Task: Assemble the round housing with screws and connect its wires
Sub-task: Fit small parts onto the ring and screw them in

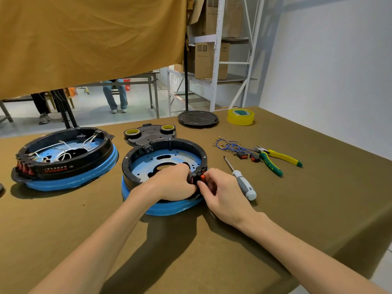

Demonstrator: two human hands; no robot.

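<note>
Round housing (163, 160), frame centre: left hand (174, 183) grips its rim; right hand (220, 192) pinches red rocker switch (203, 177).

Both your bare arms reach forward from the bottom and come close together in the middle. Your left hand (174, 183) lies palm down with its fingers bent over and gripping. Your right hand (220, 192) sits just beside it, almost touching. Its fingers (206, 180) are curled in and pinching with the thumb. Both wrists are nearly straight.
</note>
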